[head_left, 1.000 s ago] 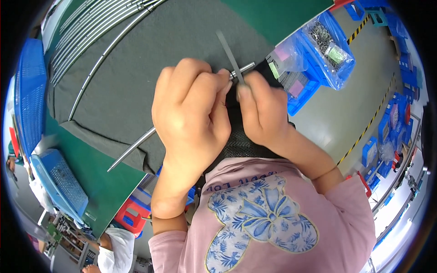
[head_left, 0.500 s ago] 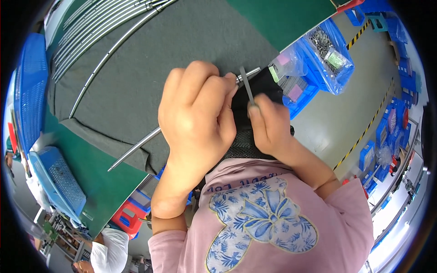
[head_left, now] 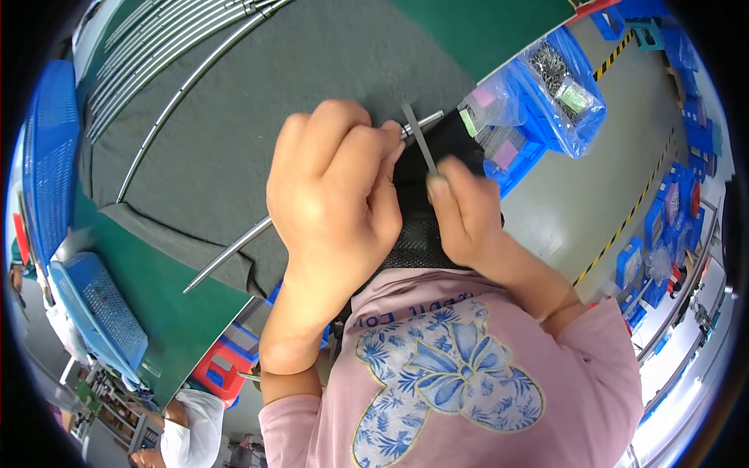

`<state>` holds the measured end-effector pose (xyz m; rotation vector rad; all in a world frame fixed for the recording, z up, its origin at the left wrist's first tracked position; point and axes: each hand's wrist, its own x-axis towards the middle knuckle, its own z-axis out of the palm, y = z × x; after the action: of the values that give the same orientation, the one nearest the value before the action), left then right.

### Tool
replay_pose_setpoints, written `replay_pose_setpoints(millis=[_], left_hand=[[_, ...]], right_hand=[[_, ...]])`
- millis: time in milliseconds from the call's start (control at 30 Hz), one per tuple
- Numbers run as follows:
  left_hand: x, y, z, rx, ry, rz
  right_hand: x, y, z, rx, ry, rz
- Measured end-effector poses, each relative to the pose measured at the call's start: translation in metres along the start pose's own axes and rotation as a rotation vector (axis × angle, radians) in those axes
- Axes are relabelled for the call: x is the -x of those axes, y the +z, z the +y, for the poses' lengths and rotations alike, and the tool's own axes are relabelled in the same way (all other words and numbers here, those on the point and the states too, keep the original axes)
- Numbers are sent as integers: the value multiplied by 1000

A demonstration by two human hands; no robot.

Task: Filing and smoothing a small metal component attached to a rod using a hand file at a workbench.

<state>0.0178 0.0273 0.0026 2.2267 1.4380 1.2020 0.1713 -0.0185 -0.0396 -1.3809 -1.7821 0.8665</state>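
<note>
My left hand (head_left: pixel 335 183) is wrapped round a slim shiny metal rod (head_left: pixel 228 254). The rod slants up from the lower left, passes hidden through the fist, and its thinner stepped tip shows beyond the fingers. Between thumb and fingers, my right hand (head_left: pixel 468 210) pinches a thin flat grey file (head_left: pixel 420 142). The file lies across the rod close to that tip and looks slightly smeared by motion. Under both hands spreads a dark grey cloth (head_left: pixel 312 70).
Several metal rods (head_left: pixel 168 58) lie on the cloth at the upper left. Blue baskets (head_left: pixel 101 312) line the left side of the green table (head_left: pixel 187 343). Blue bins with small metal parts (head_left: pixel 558 86) stand at the right edge. A person in white (head_left: pixel 191 429) is at lower left.
The file has shifted a little up and left across the rod. My left hand and the rod have moved slightly left. Both grips stay the same.
</note>
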Motion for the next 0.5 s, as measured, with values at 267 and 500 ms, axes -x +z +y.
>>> replay_pose_setpoints(millis=[267, 500], left_hand=[[3, 0, -1, -9, -6, 16], [2, -1, 0, -12, -5, 5]], right_hand=[[-18, -20, -28, -29, 126, -111], [-33, -8, -25, -69, 50, -26]])
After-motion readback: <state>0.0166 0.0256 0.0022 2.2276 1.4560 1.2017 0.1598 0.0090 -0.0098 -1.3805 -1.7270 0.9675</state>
